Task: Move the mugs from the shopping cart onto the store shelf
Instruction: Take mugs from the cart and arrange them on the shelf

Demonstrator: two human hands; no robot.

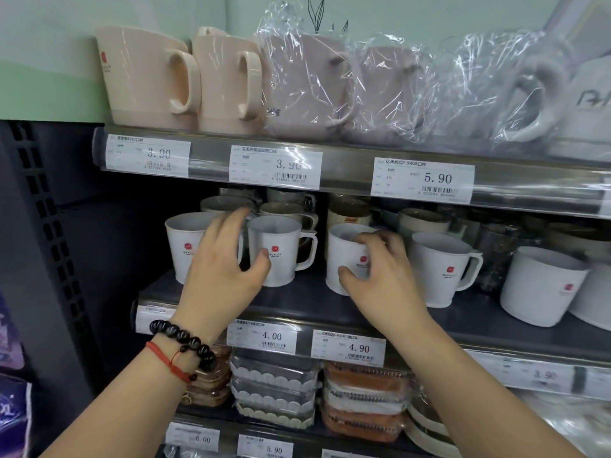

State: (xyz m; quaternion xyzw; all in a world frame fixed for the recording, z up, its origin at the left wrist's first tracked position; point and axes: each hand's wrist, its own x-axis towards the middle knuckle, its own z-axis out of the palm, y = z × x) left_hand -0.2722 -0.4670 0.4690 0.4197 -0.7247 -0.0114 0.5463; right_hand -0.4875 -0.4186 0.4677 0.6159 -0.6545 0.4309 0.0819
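On the middle shelf (231, 305) of a store display, our left hand (228, 259) spreads loosely between two white mugs, thumb touching the second mug (281, 249), while our right hand (380, 262) curls around a third mug (344, 259) standing upright beside it.

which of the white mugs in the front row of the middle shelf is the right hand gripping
The third white mug from the left: the right hand curls over its rim and front. The left hand sits between the first two; the mug with its handle showing stands untouched.
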